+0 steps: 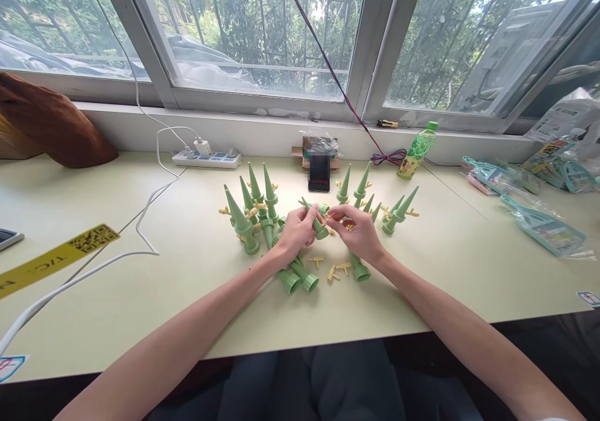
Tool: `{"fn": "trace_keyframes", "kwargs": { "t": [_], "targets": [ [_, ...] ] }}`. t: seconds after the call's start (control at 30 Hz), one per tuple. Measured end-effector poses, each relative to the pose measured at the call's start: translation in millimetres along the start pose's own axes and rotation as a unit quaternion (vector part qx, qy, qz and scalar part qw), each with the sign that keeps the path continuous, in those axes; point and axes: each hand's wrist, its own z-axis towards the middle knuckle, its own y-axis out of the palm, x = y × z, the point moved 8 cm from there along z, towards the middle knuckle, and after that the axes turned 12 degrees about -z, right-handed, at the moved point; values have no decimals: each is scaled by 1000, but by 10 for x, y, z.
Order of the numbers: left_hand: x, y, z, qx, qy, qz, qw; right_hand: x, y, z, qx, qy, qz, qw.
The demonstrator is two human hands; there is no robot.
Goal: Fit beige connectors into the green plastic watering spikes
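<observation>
My left hand [295, 232] is closed around a green plant watering spike [320, 230], its wide socket end tilted down toward me. Close against its side, my right hand [359, 232] pinches a small yellow valve, mostly hidden by the fingertips. Whether the valve sits in the spike I cannot tell. Loose yellow T-shaped valves [316, 261] lie on the table just below the hands. Several green spikes [307, 279] rest on their sides under my left forearm, and another socket [360, 271] shows beneath my right wrist.
Upright spikes with yellow valves stand in a left group [242, 222] and a right group [400, 213]. Behind are a phone [319, 172], a power strip [215, 160] and a green drink bottle [417, 151]. Bagged dustpans [546, 224] lie right; a white cable [149, 215] crosses left.
</observation>
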Motion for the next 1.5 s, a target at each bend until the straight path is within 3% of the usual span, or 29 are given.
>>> {"fn": "trace_keyframes", "kwargs": {
  "t": [0.63, 1.13, 1.5],
  "targets": [
    [71, -2, -15, 0, 53, 128, 990, 29, 82, -18, -39, 2, -29, 999],
    [127, -15, -22, 15, 69, 132, 989, 17, 106, 0, -68, -26, -42, 997],
    [178, -4, -53, 17, 97, 143, 985, 86, 72, 11, -36, -10, -57, 998]
  ]
}}
